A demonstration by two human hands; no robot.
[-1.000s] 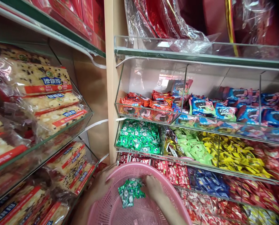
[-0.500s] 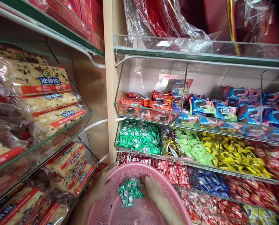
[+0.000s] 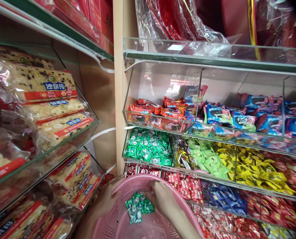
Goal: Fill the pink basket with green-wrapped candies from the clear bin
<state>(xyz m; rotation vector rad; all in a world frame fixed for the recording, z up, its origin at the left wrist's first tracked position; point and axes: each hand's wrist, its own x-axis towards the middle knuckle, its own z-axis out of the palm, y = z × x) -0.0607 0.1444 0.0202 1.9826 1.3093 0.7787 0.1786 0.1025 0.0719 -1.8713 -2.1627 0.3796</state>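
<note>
Left hand (image 3: 110, 191): clasping the pink basket (image 3: 140, 177) at its rim. Right hand (image 3: 160, 195): reaching inside, fingers curling beside green packets (image 3: 138, 209); whether gripping any, I cannot tell.

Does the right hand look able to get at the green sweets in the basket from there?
Probably yes: the right hand is inside the basket, close beside the green sweets, with nothing visible in between.

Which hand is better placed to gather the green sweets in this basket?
Probably your right hand: it is inside the basket, close beside the sweets. Your left hand is at the basket's left rim, seemingly gripping it, so it would likely have to let go first.
</note>
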